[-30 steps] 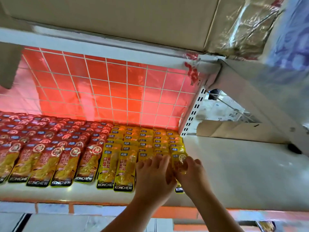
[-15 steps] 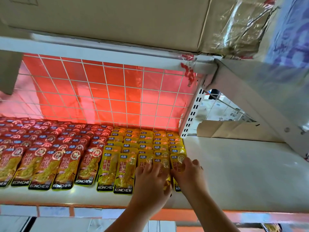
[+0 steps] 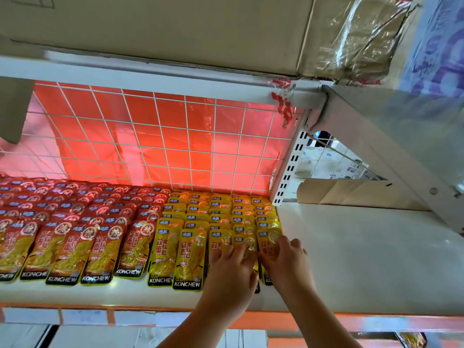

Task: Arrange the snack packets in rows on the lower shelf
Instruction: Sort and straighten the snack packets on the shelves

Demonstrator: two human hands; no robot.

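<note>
1. On the white lower shelf: snack packets laid flat in overlapping rows running front to back, from the left edge of view as far as the slotted upright.
2. At the left, several rows of red snack packets; touching them on the right, about five rows of yellow snack packets, with "KONCHEW" along the bottom of the front ones.
3. To the right of the yellow rows, only bare shelf surface, with a folded piece of cardboard leaning at the back.
4. Left hand: palm down, fingers spread and nearly straight, lying flat on the front packets of the third and fourth yellow rows; nothing gripped.
5. Right hand: palm down just beside the left, fingers lightly bent, tips pressing on the face of the front packet in the rightmost yellow row; no curl around the packet to be seen, thumb mostly hidden.
6. Both forearms reaching up from the lower edge of view, across the orange strip along the shelf front.
7. Behind the rows: a white wire grid with a glowing red sheet behind it.
8. Overhead, on the shelf above: a large cardboard box and, to its right, a bundle wrapped in clear plastic.
</note>
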